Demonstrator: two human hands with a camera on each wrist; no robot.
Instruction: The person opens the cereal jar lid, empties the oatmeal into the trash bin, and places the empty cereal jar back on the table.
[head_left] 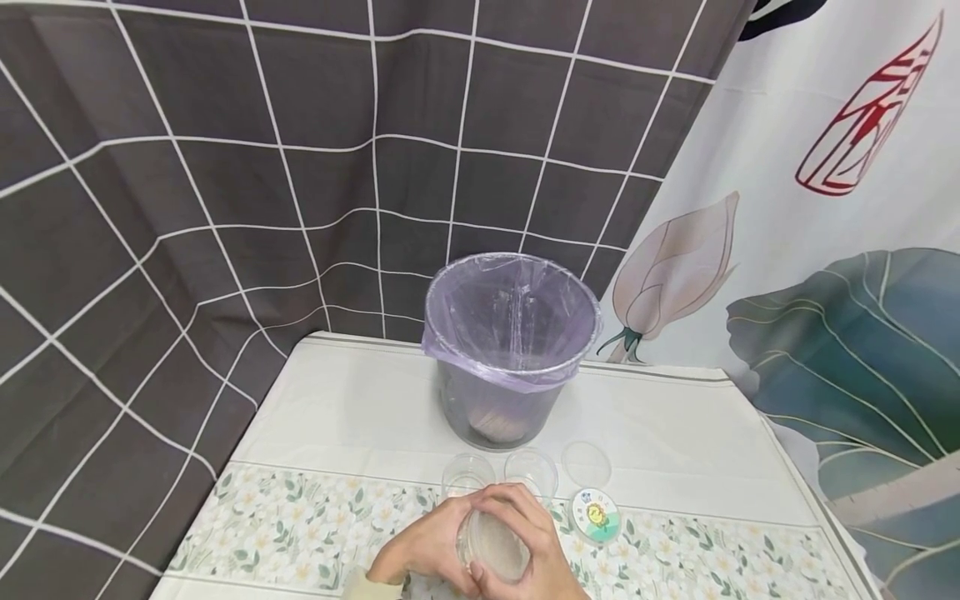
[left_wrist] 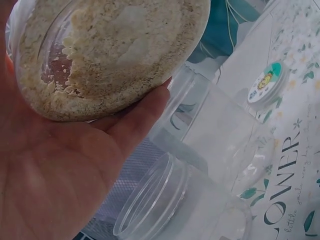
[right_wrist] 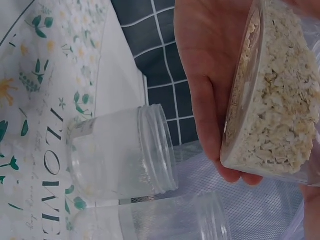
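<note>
Left hand: the left hand (head_left: 420, 550) is cupping the near-left side of a clear jar of oat flakes (head_left: 493, 546), fingers curling round its wall; in the left wrist view the jar (left_wrist: 112, 50) is lying across the palm (left_wrist: 60, 170).
Right hand: the right hand (head_left: 528, 542) is wrapping over the jar's top and right side, so its grip is closing on the same jar; in the right wrist view the fingers (right_wrist: 207, 100) are lying along the jar's wall (right_wrist: 275, 95).
Jar of oat flakes: it is being held tilted just above the near edge of the table (head_left: 360, 408), between both hands, and pale flakes are filling most of it.
Empty jars: two clear open jars (head_left: 467, 475) (head_left: 531, 471) are standing side by side just beyond the hands; the wrist views are showing them close under the held jar (left_wrist: 165, 205) (right_wrist: 125, 155).
Lids: a clear lid (head_left: 587, 463) is lying flat to the right of the empty jars, and a lid with a green and yellow sticker (head_left: 596, 515) is lying just nearer the person.
Bin: a bin lined with a lilac bag (head_left: 512, 350) is standing behind the jars at the table's middle.
Table: a white cloth with a flowered band is covering it.
Backdrop: a dark checked curtain (head_left: 225, 167) is hanging on the left, a lotus print (head_left: 825, 250) on the right.
</note>
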